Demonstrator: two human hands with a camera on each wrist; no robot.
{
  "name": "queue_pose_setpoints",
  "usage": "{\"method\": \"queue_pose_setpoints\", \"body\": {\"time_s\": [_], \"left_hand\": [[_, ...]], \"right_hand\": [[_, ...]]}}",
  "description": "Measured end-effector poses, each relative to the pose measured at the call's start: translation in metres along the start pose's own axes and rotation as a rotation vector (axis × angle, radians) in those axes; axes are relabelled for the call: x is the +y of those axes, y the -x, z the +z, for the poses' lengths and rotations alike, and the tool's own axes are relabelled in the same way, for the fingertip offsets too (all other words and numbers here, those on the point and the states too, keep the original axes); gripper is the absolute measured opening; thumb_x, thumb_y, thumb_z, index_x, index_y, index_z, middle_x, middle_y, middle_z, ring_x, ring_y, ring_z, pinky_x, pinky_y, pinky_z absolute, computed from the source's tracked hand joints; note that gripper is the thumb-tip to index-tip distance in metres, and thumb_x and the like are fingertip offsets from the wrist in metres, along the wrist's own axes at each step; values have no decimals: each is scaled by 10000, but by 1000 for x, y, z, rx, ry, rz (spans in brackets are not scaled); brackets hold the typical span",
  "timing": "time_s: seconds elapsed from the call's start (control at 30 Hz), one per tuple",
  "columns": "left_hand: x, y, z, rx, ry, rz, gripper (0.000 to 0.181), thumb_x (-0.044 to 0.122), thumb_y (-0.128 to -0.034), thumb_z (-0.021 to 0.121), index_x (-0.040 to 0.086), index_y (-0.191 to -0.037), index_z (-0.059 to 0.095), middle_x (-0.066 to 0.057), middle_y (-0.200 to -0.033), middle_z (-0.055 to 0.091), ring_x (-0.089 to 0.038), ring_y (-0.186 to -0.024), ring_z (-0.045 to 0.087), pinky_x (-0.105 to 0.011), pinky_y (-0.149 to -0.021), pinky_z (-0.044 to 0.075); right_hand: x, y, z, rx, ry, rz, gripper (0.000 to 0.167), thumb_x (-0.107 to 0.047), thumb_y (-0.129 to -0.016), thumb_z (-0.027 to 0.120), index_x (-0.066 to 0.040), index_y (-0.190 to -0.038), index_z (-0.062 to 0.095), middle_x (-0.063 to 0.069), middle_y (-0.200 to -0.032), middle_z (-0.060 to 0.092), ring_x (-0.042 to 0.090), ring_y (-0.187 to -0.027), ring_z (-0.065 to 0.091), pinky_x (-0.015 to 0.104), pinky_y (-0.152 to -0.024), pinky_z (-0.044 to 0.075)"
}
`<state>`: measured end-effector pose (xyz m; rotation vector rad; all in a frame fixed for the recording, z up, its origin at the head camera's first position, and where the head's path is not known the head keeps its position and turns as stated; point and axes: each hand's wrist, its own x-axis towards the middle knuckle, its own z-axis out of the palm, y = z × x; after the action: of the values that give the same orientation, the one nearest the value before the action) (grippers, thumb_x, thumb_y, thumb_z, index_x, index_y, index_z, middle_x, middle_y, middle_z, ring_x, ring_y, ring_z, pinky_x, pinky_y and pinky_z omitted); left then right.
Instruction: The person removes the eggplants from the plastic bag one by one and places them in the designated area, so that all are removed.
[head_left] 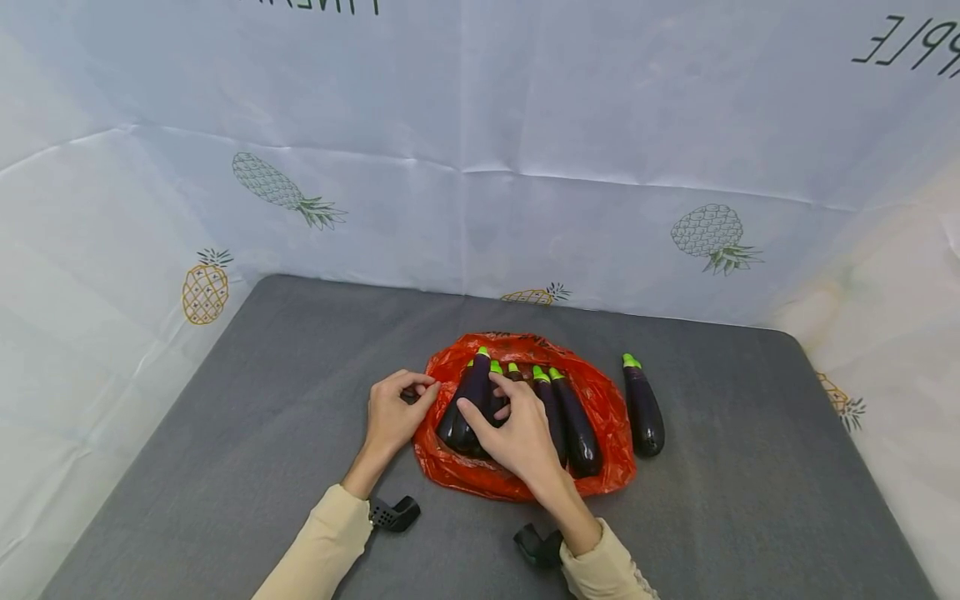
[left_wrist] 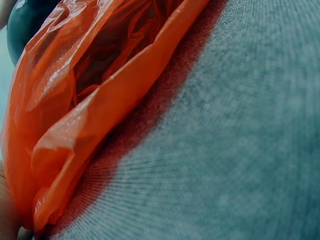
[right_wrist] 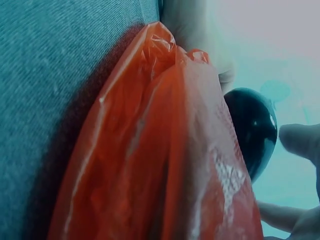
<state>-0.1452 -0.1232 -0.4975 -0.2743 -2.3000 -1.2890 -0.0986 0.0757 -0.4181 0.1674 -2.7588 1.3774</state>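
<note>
With twelve o'clock at the far edge of the grey bench, a red plastic bag is lying open-mouthed near the middle, holding several green-capped eggplants. The left hand is pinching the bag's rim at ten o'clock between thumb and fingers. The right hand, reaching in from five o'clock, is hovering over the eggplants with its fingers parted and released, the thumb just beside the leftmost ones. Another eggplant is resting outside the bag, just beside it at three o'clock.
</note>
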Motion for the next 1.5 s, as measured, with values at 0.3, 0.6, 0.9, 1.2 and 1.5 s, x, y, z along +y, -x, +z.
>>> {"method": "queue_pose_setpoints", "body": {"time_s": [0.3,0.6,0.9,1.2,1.5], "left_hand": [[0,0,1,-12,4,-11,50,75,-830,827,79,-822,778,-15,-683,644,-83,-620,581,-215,-623,523],[0,0,2,-6,6,6,54,73,-829,828,80,-814,776,-16,-676,640,-79,-616,580,-178,-622,506],[0,-1,1,-12,18,-8,50,70,-840,817,77,-814,775,-20,-679,638,-73,-620,573,-172,-626,504],[1,-1,0,-21,16,-28,47,84,-846,815,81,-819,777,-18,-689,637,-77,-635,574,-184,-634,504],[0,0,-1,-24,9,-42,50,81,-839,820,76,-818,775,-27,-694,636,-96,-639,575,-199,-633,509]], "right_hand": [[-1,0,0,-57,-18,25,639,-370,-918,742,-10,-1418,570,191,-1145,680,124,-692,652,297,-670,570],[0,0,1,-77,-62,45,629,-342,-918,740,-14,-1425,564,208,-1171,682,138,-691,687,320,-676,587],[-2,0,0,-67,-94,60,583,-288,-889,758,-82,-1411,600,164,-1165,685,130,-711,645,289,-659,562],[-3,1,-5,-51,-129,46,583,-225,-872,763,-90,-1415,600,121,-1149,681,174,-767,639,258,-658,553],[0,1,-9,-36,-151,48,581,-191,-859,768,-110,-1410,606,117,-1156,680,145,-761,616,233,-629,540]]}}
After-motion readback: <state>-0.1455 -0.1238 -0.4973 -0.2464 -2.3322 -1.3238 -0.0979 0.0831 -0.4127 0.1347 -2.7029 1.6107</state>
